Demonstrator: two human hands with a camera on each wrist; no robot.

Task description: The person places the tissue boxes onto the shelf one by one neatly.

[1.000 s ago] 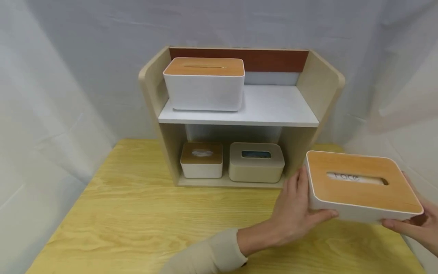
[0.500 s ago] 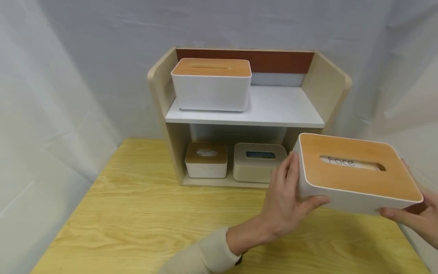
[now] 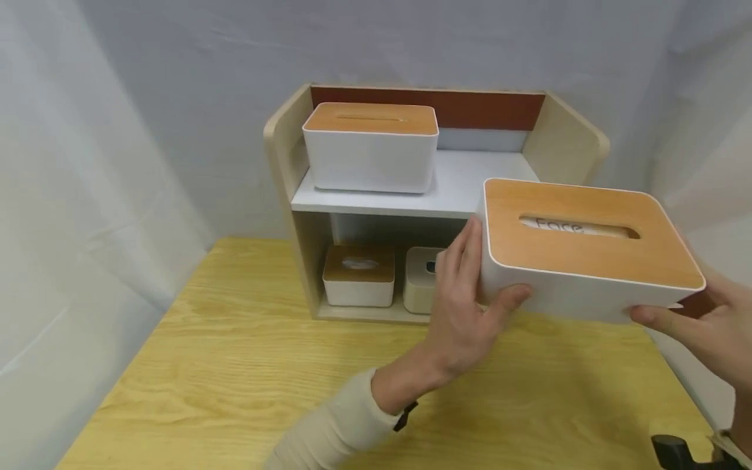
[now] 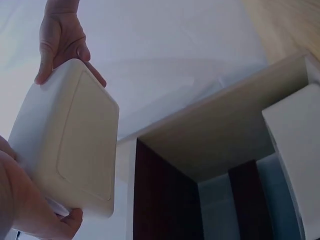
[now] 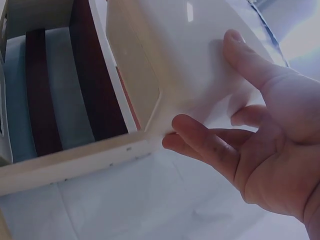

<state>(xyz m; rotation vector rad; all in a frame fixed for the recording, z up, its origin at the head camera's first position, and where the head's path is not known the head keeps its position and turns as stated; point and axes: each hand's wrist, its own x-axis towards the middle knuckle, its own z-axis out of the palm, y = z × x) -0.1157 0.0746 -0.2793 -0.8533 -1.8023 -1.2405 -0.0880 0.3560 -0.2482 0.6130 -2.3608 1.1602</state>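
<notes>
Both hands carry a white tissue box (image 3: 587, 254) with a wood-coloured lid, raised in front of the right side of the shelf unit. Through its slot shows a packet with the letters "Face". My left hand (image 3: 464, 307) grips its left end, thumb on the front wall. At the opposite end my right hand (image 3: 711, 320) holds the near corner, its thumb also on the front. From below, the left wrist view shows the box's pale underside (image 4: 90, 140) between the two hands. In the right wrist view, the right hand's fingers (image 5: 200, 142) curl under the box's edge.
A two-level shelf unit (image 3: 299, 261) stands at the table's back. A taller white tissue box (image 3: 370, 160) sits upper left. Below are a small tissue box (image 3: 358, 290) and a beige one (image 3: 418, 294), partly hidden. White cloth (image 3: 117, 163) surrounds the wooden table (image 3: 235, 378).
Both hands have lifted the tissue box upward and leftward, toward the upper shelf level. It now covers part of the shelf's right side and the lower beige box. The view has shifted slightly.
</notes>
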